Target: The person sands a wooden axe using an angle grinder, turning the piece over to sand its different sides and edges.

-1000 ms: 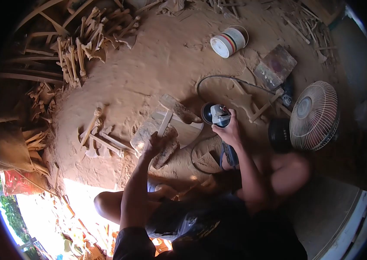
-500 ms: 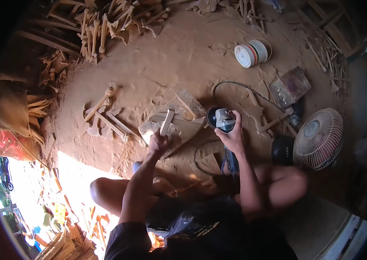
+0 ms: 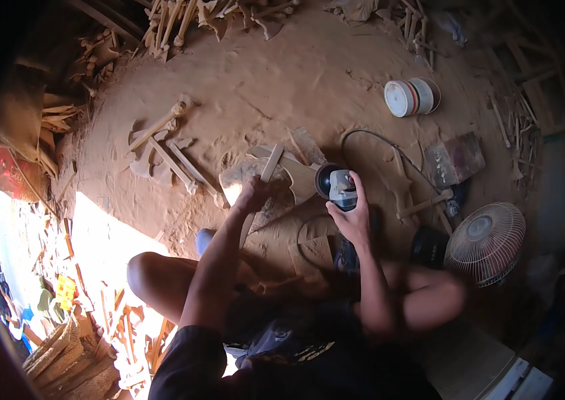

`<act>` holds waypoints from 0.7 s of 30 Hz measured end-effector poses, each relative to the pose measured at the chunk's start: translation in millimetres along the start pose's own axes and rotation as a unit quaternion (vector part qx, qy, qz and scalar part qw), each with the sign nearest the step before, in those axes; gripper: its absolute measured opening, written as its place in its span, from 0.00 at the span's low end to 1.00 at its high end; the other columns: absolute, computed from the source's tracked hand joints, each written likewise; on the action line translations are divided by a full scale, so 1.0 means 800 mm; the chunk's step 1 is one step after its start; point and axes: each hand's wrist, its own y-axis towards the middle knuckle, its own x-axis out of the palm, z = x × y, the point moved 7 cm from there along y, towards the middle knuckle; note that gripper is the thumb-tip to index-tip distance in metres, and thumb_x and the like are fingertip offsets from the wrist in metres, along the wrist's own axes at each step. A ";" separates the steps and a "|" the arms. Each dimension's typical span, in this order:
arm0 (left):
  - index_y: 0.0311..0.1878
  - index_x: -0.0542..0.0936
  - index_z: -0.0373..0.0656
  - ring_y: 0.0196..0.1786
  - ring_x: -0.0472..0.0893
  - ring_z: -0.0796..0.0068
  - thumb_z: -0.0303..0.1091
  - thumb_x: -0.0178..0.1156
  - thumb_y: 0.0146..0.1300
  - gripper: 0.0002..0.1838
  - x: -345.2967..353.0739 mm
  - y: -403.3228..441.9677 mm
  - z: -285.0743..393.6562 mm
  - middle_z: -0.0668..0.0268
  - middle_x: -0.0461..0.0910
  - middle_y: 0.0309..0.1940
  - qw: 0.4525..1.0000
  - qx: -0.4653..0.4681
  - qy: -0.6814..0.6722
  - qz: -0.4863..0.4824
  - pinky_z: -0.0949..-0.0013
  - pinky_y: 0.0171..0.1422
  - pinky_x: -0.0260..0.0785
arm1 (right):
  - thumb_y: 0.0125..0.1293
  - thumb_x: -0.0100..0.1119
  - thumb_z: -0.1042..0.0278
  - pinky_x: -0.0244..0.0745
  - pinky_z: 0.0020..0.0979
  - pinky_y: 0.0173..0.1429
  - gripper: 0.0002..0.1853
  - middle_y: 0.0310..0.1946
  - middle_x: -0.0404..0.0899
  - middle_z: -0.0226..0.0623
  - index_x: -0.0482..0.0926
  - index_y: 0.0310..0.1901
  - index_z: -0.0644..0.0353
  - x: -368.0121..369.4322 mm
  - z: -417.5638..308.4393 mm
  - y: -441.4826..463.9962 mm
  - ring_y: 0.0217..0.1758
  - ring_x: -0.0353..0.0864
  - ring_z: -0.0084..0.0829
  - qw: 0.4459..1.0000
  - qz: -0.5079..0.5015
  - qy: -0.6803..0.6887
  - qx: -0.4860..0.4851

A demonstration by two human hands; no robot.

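My left hand (image 3: 253, 195) is closed round a long, flat, pale strip (image 3: 271, 164) that looks like bone. One end sticks up beyond my fist and the other runs down below it. In my right hand (image 3: 354, 220) is an angle grinder (image 3: 343, 189), gripped near its head, with its dark round disc (image 3: 324, 181) facing left. A gap separates the disc from the strip. Under my left hand lies a pale block (image 3: 236, 180) with a flat piece (image 3: 301, 179) against it. The grinder's lower body is partly hidden by my right hand and arm.
Long bones and flat pieces (image 3: 169, 160) lie on the dusty ground to the left. A white bucket (image 3: 410, 97) lies on its side at the back right. A fan (image 3: 486, 243) stands to the right, near a box (image 3: 454, 159). A cable (image 3: 362, 129) curves behind the grinder.
The view has shifted a little. The strip in my left hand now tilts more to the right and shows below my fist. The grinder remains in my right hand, slightly nearer the strip.
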 end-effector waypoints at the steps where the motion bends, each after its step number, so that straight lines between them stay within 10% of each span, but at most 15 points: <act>1: 0.51 0.76 0.41 0.22 0.79 0.68 0.42 0.71 0.69 0.19 0.006 0.005 -0.007 0.64 0.77 0.25 0.994 0.002 -0.097 -0.051 0.61 0.29 0.75 | 0.58 0.77 0.76 0.74 0.40 0.74 0.49 0.69 0.77 0.49 0.63 0.80 0.60 -0.002 -0.001 0.001 0.70 0.79 0.42 1.000 0.006 0.001 -0.012; 3: 0.51 0.72 0.44 0.23 0.74 0.74 0.36 0.69 0.72 0.16 0.024 0.016 -0.018 0.68 0.71 0.27 0.991 0.106 -0.051 -0.069 0.67 0.27 0.73 | 0.58 0.77 0.73 0.76 0.40 0.73 0.48 0.68 0.79 0.51 0.64 0.80 0.59 -0.019 -0.005 0.000 0.68 0.82 0.43 0.999 0.017 -0.014 0.031; 7: 0.60 0.70 0.45 0.25 0.79 0.70 0.43 0.61 0.80 0.17 0.085 -0.059 0.007 0.59 0.79 0.38 0.907 0.017 -0.410 -0.094 0.64 0.29 0.80 | 0.59 0.78 0.67 0.78 0.41 0.71 0.46 0.66 0.82 0.51 0.66 0.79 0.58 -0.048 -0.031 0.011 0.66 0.85 0.43 0.996 0.056 -0.059 0.041; 12: 0.51 0.74 0.43 0.24 0.78 0.71 0.55 0.58 0.80 0.21 0.171 -0.110 -0.062 0.62 0.78 0.33 0.935 -0.073 -0.333 0.093 0.64 0.26 0.74 | 0.58 0.78 0.68 0.78 0.42 0.71 0.47 0.67 0.82 0.52 0.66 0.79 0.58 -0.043 -0.036 0.015 0.67 0.85 0.44 0.994 0.012 -0.082 0.066; 21: 0.34 0.78 0.39 0.18 0.75 0.73 0.41 0.63 0.74 0.16 0.217 -0.149 -0.113 0.67 0.75 0.19 0.936 -0.106 -0.312 0.124 0.62 0.22 0.68 | 0.58 0.73 0.74 0.71 0.39 0.77 0.48 0.71 0.75 0.52 0.62 0.81 0.58 0.029 0.008 -0.025 0.74 0.77 0.45 0.981 -0.120 -0.104 0.112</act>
